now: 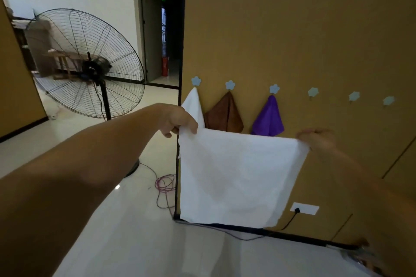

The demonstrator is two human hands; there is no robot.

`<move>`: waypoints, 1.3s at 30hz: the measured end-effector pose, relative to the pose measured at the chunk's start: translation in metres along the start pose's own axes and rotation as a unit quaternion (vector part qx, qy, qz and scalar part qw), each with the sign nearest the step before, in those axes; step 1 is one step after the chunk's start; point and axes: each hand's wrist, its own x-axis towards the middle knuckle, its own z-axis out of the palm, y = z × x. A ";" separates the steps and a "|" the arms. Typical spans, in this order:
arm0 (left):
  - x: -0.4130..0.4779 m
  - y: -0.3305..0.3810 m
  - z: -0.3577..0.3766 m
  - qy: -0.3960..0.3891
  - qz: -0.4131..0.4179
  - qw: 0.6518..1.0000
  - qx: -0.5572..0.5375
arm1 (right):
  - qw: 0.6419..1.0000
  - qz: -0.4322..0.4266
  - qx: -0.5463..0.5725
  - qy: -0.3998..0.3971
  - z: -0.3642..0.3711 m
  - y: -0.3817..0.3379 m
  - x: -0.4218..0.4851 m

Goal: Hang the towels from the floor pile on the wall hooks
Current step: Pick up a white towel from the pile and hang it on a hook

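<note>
1. Held up in front of the ochre wall panel (pixel 292 40): a white square cloth towel (pixel 236 175), spread flat, top edge pulled taut, lower edge hanging free.
2. Top left corner of that towel pinched in the left hand (pixel 180 121), thumb on the near face, other fingers curled behind; bare forearm reaching in from the lower left.
3. Top right corner gripped in the right hand (pixel 317 139); heavily blurred, finger detail not legible.
4. Fixed to the panel above the held towel: a row of pale blue flower-shaped hooks (pixel 313 92), six in all, sloping slightly down to the right.
5. Hung on the three leftmost hooks, left to right: a small white hung towel (pixel 193 105), a brown towel (pixel 224 117) and a purple towel (pixel 267 119), each draped point-up, lower ends just above the held towel's top edge.
6. Low on the panel, just right of the held towel: a white rectangular wall socket (pixel 304 208) with a black plug in it.
7. Well to the left: a black wire-caged pedestal fan (pixel 87 63) standing on the pale glossy floor (pixel 135 231); a loose coil of purple cable (pixel 165 183) lying between the fan's base and the panel's edge.
8. Beyond the fan: a dark doorway with a red fire extinguisher (pixel 165 66) inside.
</note>
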 end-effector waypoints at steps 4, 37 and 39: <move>0.013 -0.002 0.000 0.022 0.013 1.000 -0.012 | 0.997 -0.022 0.013 -0.079 -0.005 -0.006 -0.009; 0.017 -0.014 -0.017 -0.090 0.052 0.993 -0.048 | 0.994 -0.028 -0.087 -0.059 -0.002 -0.014 -0.011; 0.014 -0.013 -0.017 -0.119 0.042 0.992 -0.009 | 0.993 -0.026 -0.093 -0.063 -0.003 -0.013 -0.013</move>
